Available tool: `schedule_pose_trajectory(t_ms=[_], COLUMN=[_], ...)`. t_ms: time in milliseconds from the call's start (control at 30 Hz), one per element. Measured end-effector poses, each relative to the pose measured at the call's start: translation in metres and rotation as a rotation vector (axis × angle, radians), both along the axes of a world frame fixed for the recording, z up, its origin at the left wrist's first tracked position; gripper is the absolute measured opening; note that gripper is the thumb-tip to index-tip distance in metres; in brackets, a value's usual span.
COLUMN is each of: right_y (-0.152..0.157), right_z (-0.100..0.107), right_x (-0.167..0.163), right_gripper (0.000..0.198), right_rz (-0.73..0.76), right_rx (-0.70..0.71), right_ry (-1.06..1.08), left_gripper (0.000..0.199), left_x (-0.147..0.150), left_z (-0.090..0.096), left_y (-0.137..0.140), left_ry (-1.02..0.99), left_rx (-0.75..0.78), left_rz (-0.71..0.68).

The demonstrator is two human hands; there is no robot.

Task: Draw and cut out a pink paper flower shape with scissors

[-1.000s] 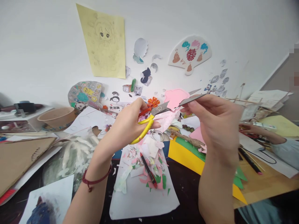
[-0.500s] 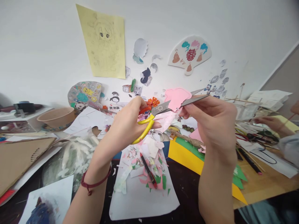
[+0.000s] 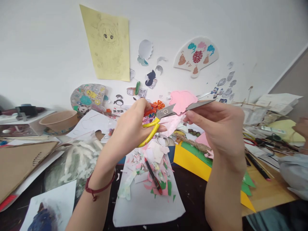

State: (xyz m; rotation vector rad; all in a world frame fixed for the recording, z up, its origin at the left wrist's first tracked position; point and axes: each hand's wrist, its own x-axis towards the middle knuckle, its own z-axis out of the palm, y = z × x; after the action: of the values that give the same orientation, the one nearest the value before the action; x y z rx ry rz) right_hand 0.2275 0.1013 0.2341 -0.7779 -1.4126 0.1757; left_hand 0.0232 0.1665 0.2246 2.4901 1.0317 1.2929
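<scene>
Flanking the scene at left, brown cardboard [image 3: 24, 163] and a clear plastic bag [image 3: 72, 162] of white strands lie on the dark table [image 3: 194, 199]. Toward the center, the left hand [image 3: 134, 123] has its fingers looped through the handles of scissors [image 3: 165, 111], their blades parted. Between those blades, raised above a scrap-strewn white sheet [image 3: 149, 211], is a pink paper cutout [image 3: 183, 100]. At right, the fingers of the right hand [image 3: 216, 123] close narrowly by its lower right edge, apparently pinching it, though the near blade crowds the contact. Clean work here would favor turning the paper into steady blades, small bites near the pivot and fingertips clear of the edges. At far right, another person's hand [image 3: 301, 130] enters.
</scene>
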Motion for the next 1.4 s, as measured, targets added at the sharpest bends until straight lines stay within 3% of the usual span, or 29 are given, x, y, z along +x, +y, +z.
schedule_pose_trajectory(t_ms=[633,833,1100,1400], right_y=[0.0027,0.0018,-0.0008,-0.0008], right_z=[0.0007,-0.0005,0.0008,-0.0005], right_x=[-0.0072,-0.0044,-0.0051,-0.0068], right_gripper=[0.012,0.019,0.008,0.014], right_rz=[-0.052,-0.040,0.020,0.031], right_rx=[0.058,0.057,0.067,0.101], right_ry=[0.035,0.070,0.062,0.066], left_gripper=[0.051,0.056,0.052,0.057], left_x=[-0.0040,-0.0060,-0.0082,-0.0054], left_z=[0.0000,0.0010,-0.0002,0.0029], left_y=[-0.0018,-0.0031,-0.0020,-0.0053], left_ry=[-0.001,0.013,-0.017,-0.015], left_rx=[0.009,0.031,-0.156,-0.157], left_rz=[-0.034,-0.023,-0.129,-0.145])
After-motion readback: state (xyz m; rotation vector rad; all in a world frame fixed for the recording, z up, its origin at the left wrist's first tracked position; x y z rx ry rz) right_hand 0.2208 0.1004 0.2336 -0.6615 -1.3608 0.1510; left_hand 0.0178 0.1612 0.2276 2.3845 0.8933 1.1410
